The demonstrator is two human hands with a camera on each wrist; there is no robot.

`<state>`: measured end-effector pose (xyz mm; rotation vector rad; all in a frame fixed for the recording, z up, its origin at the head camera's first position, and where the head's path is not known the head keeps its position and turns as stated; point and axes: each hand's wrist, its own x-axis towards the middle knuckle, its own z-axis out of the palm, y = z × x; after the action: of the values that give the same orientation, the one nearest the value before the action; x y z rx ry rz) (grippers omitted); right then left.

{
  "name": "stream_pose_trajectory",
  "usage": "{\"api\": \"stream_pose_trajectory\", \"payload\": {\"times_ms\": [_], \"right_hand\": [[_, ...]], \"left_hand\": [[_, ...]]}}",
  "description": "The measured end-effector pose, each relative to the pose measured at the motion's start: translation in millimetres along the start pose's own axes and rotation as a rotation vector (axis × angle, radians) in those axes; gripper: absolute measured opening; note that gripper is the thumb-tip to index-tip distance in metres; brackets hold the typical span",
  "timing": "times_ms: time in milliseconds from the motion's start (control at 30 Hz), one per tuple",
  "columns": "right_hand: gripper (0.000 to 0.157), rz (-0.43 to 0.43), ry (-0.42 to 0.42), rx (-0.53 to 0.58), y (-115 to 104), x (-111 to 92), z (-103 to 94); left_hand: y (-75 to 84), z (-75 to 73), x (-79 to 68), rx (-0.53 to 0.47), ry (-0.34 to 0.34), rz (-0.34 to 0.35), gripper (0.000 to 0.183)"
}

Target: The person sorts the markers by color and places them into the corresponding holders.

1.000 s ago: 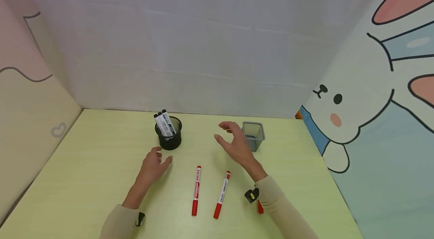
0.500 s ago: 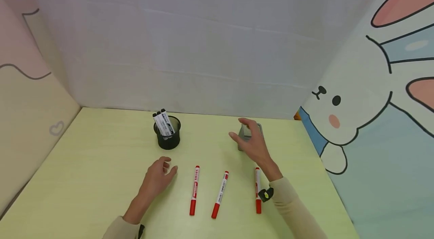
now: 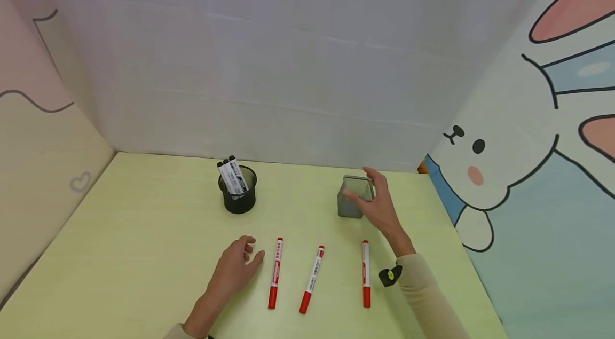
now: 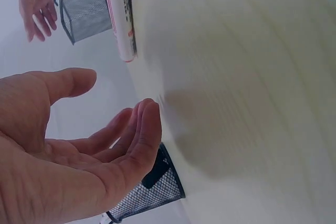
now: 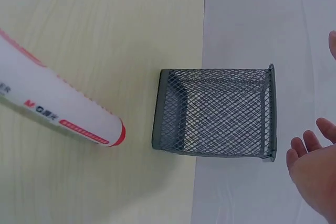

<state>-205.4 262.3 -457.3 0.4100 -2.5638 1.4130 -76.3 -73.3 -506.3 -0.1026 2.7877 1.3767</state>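
My right hand (image 3: 384,211), fingers spread, is at the right side of a square grey mesh pen holder (image 3: 349,206). In the head view the thumb overlaps the holder's rim; in the right wrist view a gap shows between the fingers (image 5: 311,142) and the holder. My left hand (image 3: 235,269) is loosely curled with nothing in it, low over the table, just left of a red-capped marker (image 3: 276,272). A second red-capped marker (image 3: 312,280) lies slanted in the middle, and a third (image 3: 367,275) lies in front of the grey holder.
A round black mesh pen holder (image 3: 239,203) stands at the back left, with several white markers (image 3: 233,176) with black ends leaning in it. Behind the pale yellow table (image 3: 144,232) hangs a white sheet (image 3: 269,61). Cartoon-printed panels (image 3: 519,179) flank both sides.
My right hand has moved right, from left of the grey pen holder across it to its right side, uncovering the third marker. My left hand has drawn back from the black holder, nearer the left marker.
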Motion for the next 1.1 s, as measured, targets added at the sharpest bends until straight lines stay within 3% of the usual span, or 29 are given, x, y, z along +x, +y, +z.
{"api": "stream_pose_trajectory", "payload": {"times_ms": [233, 433, 633, 767, 933, 1100], "right_hand": [[0.086, 0.044, -0.001, 0.026, 16, 2, -5.4], [0.097, 0.145, -0.060, 0.063, 31, 2, -10.6], [0.109, 0.251, -0.122, 0.137, 45, 0, -12.1], [0.112, 0.268, -0.145, 0.157, 52, -1, -10.2], [0.112, 0.267, -0.181, 0.193, 51, -2, -8.0], [0.108, 0.280, -0.212, 0.194, 33, -5, -9.1]], "left_hand": [[8.7, 5.7, -6.8, -0.007, -0.019, 0.000, 0.036], [13.6, 12.3, -13.9, -0.013, -0.018, 0.017, 0.035], [24.1, 20.7, -16.2, 0.006, -0.053, -0.055, 0.041], [30.9, 28.1, -16.6, 0.052, -0.065, -0.094, 0.046], [37.5, 34.8, -16.5, 0.108, -0.060, -0.110, 0.052], [43.9, 38.9, -15.0, 0.141, -0.047, -0.136, 0.057]]}}
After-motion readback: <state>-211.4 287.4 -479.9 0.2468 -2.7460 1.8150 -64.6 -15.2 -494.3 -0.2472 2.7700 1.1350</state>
